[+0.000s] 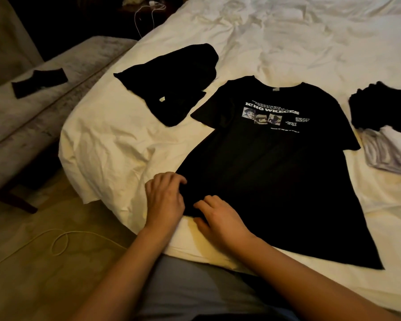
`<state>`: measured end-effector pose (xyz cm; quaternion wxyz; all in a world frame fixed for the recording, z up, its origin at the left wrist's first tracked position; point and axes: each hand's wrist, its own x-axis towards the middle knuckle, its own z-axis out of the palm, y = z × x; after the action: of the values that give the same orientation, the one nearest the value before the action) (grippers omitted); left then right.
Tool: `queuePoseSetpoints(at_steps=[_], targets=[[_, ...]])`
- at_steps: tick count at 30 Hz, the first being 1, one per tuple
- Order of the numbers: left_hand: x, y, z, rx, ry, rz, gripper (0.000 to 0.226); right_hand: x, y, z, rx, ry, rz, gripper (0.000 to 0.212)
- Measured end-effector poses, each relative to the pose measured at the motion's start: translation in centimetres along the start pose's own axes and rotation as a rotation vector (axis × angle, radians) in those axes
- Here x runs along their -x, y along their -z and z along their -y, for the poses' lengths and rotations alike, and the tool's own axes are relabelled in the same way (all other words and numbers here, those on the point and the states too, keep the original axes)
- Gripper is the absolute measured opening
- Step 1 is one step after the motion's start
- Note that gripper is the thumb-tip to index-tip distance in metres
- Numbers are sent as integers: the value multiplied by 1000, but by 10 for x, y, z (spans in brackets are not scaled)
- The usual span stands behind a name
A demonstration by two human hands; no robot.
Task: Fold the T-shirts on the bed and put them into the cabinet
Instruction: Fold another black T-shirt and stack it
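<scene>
Both hands are working the near-left hem corner of a black printed T-shirt [276, 177], which is lying spread flat, print up, on the white bed [299, 42]. The left hand [164, 200] is lying palm down at the corner's outer edge, fingers curled with the tips touching the black cloth; cannot tell whether it is actually pinching the fabric. The right hand [220, 218] is sitting just beside it on the hem, fingers loosely curled and a little apart, thumb lying at the hem edge over the sheet; a pinch cannot be confirmed here either. The two hands are close together but not touching.

The shirt's collar is pointing away from the person, both sleeves lying out to the sides, white lettering and three small picture panels showing across the chest.

Farther left on the bed, a crumpled black garment [171, 84] is lying just beside the shirt's left sleeve. At the right edge, a dark bunched garment [380, 107] is resting on a pale folded one [384, 151].

Off the bed to the left, a small black cloth [39, 82] is lying on a pale bench [56, 56]. A thin white cable [60, 244] is looping on the floor, and another white cord [146, 12] is hanging by the far bedside.
</scene>
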<state>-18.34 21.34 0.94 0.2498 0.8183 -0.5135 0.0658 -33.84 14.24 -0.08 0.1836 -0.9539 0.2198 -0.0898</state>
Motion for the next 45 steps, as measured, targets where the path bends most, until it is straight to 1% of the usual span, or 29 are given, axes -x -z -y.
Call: queuePoseSetpoints(at_steps=[2,4,6,9,11,12,14,16,20,23,24,26,28,30,32,34,37,42,45], targets=[[-3,-5,-8,87,-196,119,30,7,0,-1,-8,-37,-22,39],[-1,-12,-15,145,-349,277,34,16,1,-7,-8,-77,-20,41],[5,-19,-21,157,-403,394,39,29,1,-19,24,-119,18,42],[13,-24,-31,157,-460,479,47,56,6,-37,80,-185,49,44],[15,-29,-40,131,-493,555,52,73,10,-51,141,-234,34,44],[14,-31,-43,112,-508,578,48,79,12,-57,169,-265,33,43],[13,-36,-49,112,-539,577,32,89,15,-66,221,-308,53,34],[11,-35,-54,162,-543,569,21,93,23,-70,194,-325,92,24],[6,-25,-57,260,-513,628,15,88,44,-69,72,-275,126,13],[4,-24,-52,247,-462,686,25,80,48,-69,56,-234,214,17],[3,-25,-50,263,-433,666,32,76,47,-68,49,-226,218,22],[-3,-28,-46,289,-380,573,38,64,42,-67,34,-217,182,29],[-13,-31,-41,265,-343,464,39,50,40,-65,3,-212,135,31],[-25,-32,-36,242,-291,399,41,34,39,-65,-27,-204,95,30],[-39,-34,-32,245,-236,351,35,18,39,-66,-41,-192,67,29],[-52,-39,-27,268,-180,302,23,2,42,-70,-51,-173,56,27],[-74,-45,-22,327,-79,263,17,-22,51,-81,-51,-146,70,23],[-115,-51,-16,430,77,348,13,-66,75,-110,-92,-190,133,23],[-143,-60,-12,555,228,362,8,-90,83,-131,-89,-233,154,26]])
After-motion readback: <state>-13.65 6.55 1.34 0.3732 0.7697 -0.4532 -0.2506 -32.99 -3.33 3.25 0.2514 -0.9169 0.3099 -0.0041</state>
